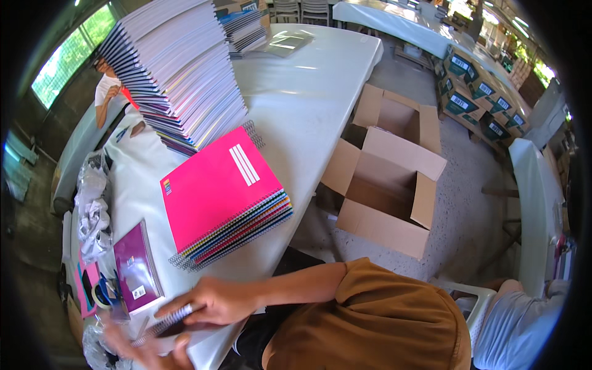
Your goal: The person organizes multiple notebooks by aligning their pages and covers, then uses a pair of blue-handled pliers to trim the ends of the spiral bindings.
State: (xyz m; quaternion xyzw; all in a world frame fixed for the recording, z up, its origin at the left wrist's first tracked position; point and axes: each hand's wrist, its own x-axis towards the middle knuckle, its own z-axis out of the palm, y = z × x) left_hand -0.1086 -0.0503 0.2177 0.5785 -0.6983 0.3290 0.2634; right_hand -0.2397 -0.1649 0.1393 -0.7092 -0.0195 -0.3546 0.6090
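Low on the white-covered table (296, 80), my right hand (217, 301) has its fingers closed on the coil edge of a spiral notebook (174, 320), seen nearly edge-on. My left hand (145, 350) is at the notebook's near side, thumb apart from the fingers. Motion smears it, so its grip is unclear. Just beyond my hands lies a purple spiral notebook (131, 268). Farther out rests a stack of spiral notebooks with a bright pink cover (216, 185) on top. A tall, leaning stack of notebooks (185, 74) rises behind it.
Crumpled clear plastic (94, 209) and a tape roll (100, 295) lie along the left edge. Open cardboard boxes (385, 185) stand on the floor at right, with closed cartons (472, 92) stacked beyond. One person (110, 89) is across the table; another (524, 327) sits at lower right.
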